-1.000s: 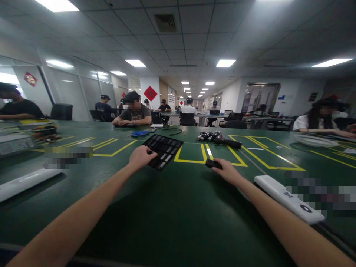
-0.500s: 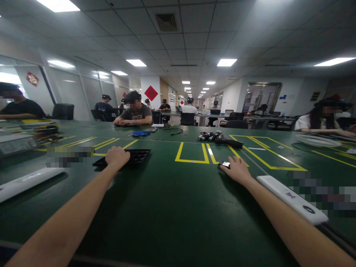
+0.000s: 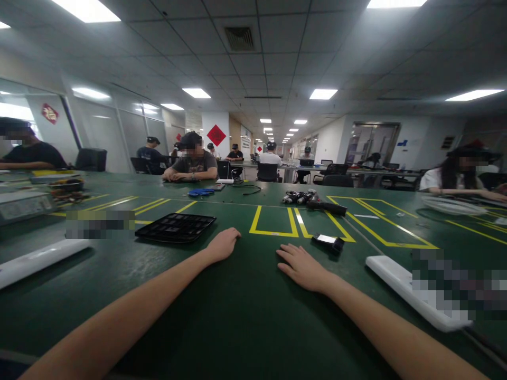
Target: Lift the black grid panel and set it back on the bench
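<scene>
My left hand (image 3: 224,244) is low over the green table, just right of a black ridged plastic tray-like panel (image 3: 176,228) and apart from it. Its fingers point right, loosely bent and a little apart, with nothing visible in them. My right hand (image 3: 303,266) is palm down at the table, fingers spread, holding nothing. Beyond and to the right of it lies a small black object with a white label (image 3: 327,239), apart from the fingers; its kind is unclear.
A white power strip (image 3: 415,293) lies by my right forearm; another long white object (image 3: 43,261) is at left. Farther back are bundled black cables (image 3: 301,197), blue gloves (image 3: 202,192) and yellow tape outlines (image 3: 273,233). A person (image 3: 192,161) sits across the table.
My left hand has let go of the black panel and moved right. My right hand has released the small labelled object and come left and nearer. Both things stay on the table.
</scene>
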Tool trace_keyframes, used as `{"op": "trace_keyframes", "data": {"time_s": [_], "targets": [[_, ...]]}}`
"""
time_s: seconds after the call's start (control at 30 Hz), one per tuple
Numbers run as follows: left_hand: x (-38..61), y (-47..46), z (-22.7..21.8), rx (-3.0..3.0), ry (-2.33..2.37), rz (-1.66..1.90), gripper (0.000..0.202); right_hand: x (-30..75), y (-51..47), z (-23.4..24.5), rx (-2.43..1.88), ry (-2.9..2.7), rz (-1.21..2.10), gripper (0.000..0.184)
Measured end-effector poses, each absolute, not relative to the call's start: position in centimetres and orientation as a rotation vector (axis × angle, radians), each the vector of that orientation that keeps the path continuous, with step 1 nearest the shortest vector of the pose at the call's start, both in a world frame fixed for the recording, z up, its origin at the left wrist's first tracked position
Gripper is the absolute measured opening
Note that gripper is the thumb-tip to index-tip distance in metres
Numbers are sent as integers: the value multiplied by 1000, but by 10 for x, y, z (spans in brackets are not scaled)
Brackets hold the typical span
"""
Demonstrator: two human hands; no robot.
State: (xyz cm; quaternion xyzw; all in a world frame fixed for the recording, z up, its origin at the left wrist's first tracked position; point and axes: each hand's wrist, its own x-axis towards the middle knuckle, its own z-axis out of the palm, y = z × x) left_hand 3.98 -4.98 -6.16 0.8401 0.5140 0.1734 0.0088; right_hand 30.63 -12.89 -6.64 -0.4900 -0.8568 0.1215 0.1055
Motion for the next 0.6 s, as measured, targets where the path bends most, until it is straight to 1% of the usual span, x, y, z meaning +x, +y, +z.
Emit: {"op": "trace_keyframes", "data": {"time_s": [0.17, 0.23, 0.3, 0.43, 0.5, 0.6], "targets": [[31, -44, -58, 2491, 1788, 1008, 32, 311, -125, -63, -1409, -2523, 268, 57], [30, -45, -57, 2440, 1878, 1059, 31, 316, -121, -61, -1411, -2480, 140, 53], [32, -48, -55, 2438, 1949, 973, 32, 327, -114, -59, -1490, -2368, -20, 50], [41, -56, -51, 2487, 2003, 529, 44, 363, -97, -60, -1759, -2075, -322, 48], [44, -59, -50, 2505, 1997, 343, 40, 382, -91, -65, -1900, -1982, -390, 47], [42, -57, -52, 2588, 1951, 264, 26, 400, -86, -72, -2051, -1997, -269, 43]]}}
